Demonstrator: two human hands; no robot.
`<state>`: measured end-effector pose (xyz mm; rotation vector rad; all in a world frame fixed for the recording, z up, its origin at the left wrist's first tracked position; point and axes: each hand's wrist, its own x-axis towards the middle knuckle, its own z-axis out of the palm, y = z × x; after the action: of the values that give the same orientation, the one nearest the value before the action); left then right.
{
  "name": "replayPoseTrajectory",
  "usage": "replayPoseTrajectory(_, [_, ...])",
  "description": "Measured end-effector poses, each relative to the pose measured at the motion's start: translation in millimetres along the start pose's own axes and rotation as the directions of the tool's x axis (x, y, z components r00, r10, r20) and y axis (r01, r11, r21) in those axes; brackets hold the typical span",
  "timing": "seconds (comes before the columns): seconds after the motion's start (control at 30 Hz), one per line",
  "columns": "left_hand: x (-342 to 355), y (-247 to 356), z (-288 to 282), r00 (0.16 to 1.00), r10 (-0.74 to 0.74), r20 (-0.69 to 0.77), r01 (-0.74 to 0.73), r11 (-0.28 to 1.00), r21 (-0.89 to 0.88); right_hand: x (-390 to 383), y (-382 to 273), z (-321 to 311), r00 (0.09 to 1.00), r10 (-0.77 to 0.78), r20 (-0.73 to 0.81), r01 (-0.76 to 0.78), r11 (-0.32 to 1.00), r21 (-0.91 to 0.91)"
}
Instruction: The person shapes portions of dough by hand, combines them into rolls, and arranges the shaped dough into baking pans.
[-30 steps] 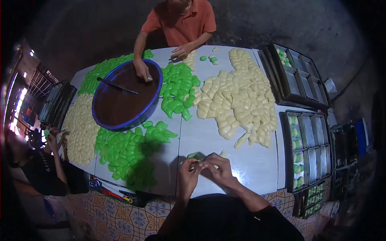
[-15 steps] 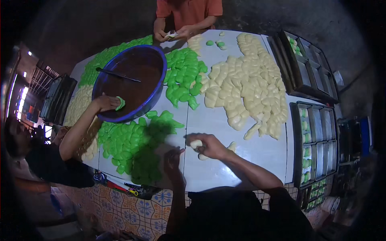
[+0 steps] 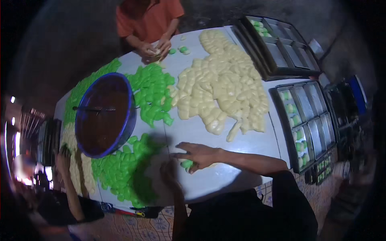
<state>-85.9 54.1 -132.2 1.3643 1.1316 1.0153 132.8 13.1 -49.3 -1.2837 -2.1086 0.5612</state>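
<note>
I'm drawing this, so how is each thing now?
Right hand: fingers spread, grip unclear.
Left hand: too blurred to tell.
Green piece: partly hidden.
Cream lumps: crowded together.
Green lumps: crowded together.
Blue tub: upright, holding brown stuff.
Dark utensil: resting over the tub's edge.
Nearer tray: partly filled.
Farther tray: partly filled.

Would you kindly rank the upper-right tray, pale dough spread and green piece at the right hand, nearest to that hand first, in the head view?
1. Green piece, right at the right hand.
2. Pale dough spread, ahead, slightly right.
3. Upper-right tray, farther ahead and right.
</note>
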Motion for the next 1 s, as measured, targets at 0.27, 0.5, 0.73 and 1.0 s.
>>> replayPoseTrajectory(0.27, [-2.9,-15.3,-18.0,0.851,0.494,0.178,-0.439,0.483,0.758,-39.2,-7.0,37.9,0.969,0.237,-0.064,-0.163,0.814,0.558])
replayPoseTrajectory(0.5, [1.9,-36.5,-22.5,0.941,0.337,0.028,-0.294,0.774,0.561,-238.7,-38.1,-166.9,0.283,0.678,-0.678,-0.234,0.734,0.637])
replayPoseTrajectory(0.73, [35.2,-86.4,-28.9,0.885,0.425,0.192,-0.423,0.556,0.716,-408.6,25.3,-300.2,-0.132,0.245,-0.960,-0.875,0.426,0.229])
replayPoseTrajectory(1.0, [48.5,-105.4,-40.0,0.821,0.519,0.237,-0.473,0.388,0.791,-485.7,91.6,-237.0,-0.103,0.488,-0.867,-0.995,-0.050,0.090])
